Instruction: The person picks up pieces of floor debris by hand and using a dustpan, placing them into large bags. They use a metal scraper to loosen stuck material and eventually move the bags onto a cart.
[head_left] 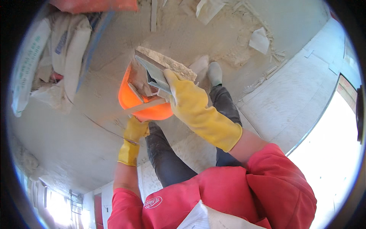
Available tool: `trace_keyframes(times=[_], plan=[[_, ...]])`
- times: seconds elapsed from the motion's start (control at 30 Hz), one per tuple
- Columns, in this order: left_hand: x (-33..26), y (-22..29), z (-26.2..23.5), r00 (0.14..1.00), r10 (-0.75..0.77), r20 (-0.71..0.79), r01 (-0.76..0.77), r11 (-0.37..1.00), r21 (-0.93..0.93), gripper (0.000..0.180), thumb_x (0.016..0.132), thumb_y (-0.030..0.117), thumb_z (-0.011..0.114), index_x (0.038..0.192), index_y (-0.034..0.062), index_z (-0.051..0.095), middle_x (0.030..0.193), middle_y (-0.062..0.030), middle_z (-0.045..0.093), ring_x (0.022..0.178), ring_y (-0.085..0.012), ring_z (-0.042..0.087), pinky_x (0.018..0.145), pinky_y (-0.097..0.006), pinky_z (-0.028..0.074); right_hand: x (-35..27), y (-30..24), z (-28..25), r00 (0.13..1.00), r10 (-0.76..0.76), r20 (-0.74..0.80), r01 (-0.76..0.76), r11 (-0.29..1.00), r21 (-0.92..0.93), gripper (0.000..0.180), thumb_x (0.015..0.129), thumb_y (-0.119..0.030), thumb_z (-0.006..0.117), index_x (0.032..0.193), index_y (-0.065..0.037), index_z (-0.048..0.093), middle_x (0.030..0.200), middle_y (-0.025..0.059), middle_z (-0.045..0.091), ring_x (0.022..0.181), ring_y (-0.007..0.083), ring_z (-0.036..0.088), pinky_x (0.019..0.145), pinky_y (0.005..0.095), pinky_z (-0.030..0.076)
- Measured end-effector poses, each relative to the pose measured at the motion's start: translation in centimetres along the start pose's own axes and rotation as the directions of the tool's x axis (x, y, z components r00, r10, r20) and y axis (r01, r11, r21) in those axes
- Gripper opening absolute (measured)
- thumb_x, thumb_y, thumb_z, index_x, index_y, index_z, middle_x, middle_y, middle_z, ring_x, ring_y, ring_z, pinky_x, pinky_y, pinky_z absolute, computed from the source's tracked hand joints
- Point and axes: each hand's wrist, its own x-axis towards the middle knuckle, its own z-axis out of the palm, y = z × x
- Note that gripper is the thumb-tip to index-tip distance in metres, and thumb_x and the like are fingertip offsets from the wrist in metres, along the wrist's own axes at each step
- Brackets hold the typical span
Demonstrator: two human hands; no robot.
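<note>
My left hand (135, 131), in a yellow rubber glove, is closed at the near end of an orange dustpan (126, 93); the handle is mostly hidden by the glove. My right hand (190, 99), gloved alike, grips a broken slab of rubble (167, 63) with a rough, sandy edge, together with a grey channel-shaped strip (152, 72). Both pieces are held over the dustpan, and they hide part of it. Inside the pan lie broken fragments (143, 82), and a pale flat strip (146, 105) crosses its near side.
White sacks (76, 49) stand at the far left, beside a red-orange sheet (95, 4). Debris and torn pale scraps (260, 40) lie on the dusty floor (183, 26). My legs and grey shoe (215, 73) are close behind the pan. Pale panels (289, 91) lie to the right.
</note>
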Motion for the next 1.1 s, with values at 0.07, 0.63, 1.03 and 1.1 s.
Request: trace_keyframes(times=[0.07, 0.63, 1.03, 1.1], plan=[[-2.3, 2.7, 1.3, 0.999, 0.031, 0.015, -0.029, 0.996, -0.085, 0.021, 0.093, 0.013, 0.067, 0.103, -0.0040, 0.062, 0.056, -0.0086, 0.060, 0.041, -0.0188, 0.056, 0.040, -0.031, 0.044, -0.4, -0.5, -3.7, 1.000, -0.016, -0.001, 0.016, 0.999, -0.041, 0.053, 0.086, -0.010, 0.069, 0.136, -0.011, 0.052, 0.108, 0.0142, 0.070, 0.096, 0.0389, 0.069, 0.073, 0.0468, 0.055], [-24.5, 20.1, 9.8, 0.952, 0.279, -0.124, -0.302, 0.799, -0.521, 0.008, 0.094, 0.008, 0.062, 0.095, -0.0001, 0.063, 0.055, -0.0025, 0.050, 0.036, -0.0146, 0.043, 0.041, -0.033, 0.047, -3.3, -3.0, -38.6, 0.966, 0.159, -0.202, -0.033, 0.855, 0.517, 0.038, 0.096, -0.024, 0.064, 0.132, -0.014, 0.060, 0.092, 0.0104, 0.069, 0.071, 0.0272, 0.065, 0.064, 0.0387, 0.053], [-31.7, 27.5, 0.3, 0.912, 0.341, -0.229, -0.408, 0.691, -0.597, 0.012, 0.092, 0.007, 0.062, 0.102, 0.0007, 0.064, 0.061, -0.0034, 0.055, 0.038, -0.0137, 0.045, 0.045, -0.035, 0.052, -0.2, -5.0, -50.3, 0.899, 0.049, -0.434, 0.018, 0.989, 0.148, 0.039, 0.097, -0.034, 0.065, 0.128, -0.010, 0.064, 0.111, 0.0108, 0.072, 0.101, 0.0267, 0.069, 0.084, 0.0355, 0.053], [-32.1, 28.4, -3.0, 0.901, 0.310, -0.302, -0.432, 0.704, -0.564, 0.016, 0.091, 0.007, 0.063, 0.106, 0.0007, 0.064, 0.065, -0.0049, 0.057, 0.039, -0.0140, 0.046, 0.046, -0.036, 0.053, 1.8, -5.3, -49.2, 0.927, -0.087, -0.366, 0.088, 0.996, -0.014, 0.030, 0.094, -0.026, 0.068, 0.121, -0.012, 0.068, 0.124, 0.0124, 0.069, 0.114, 0.0306, 0.066, 0.093, 0.0377, 0.052]])
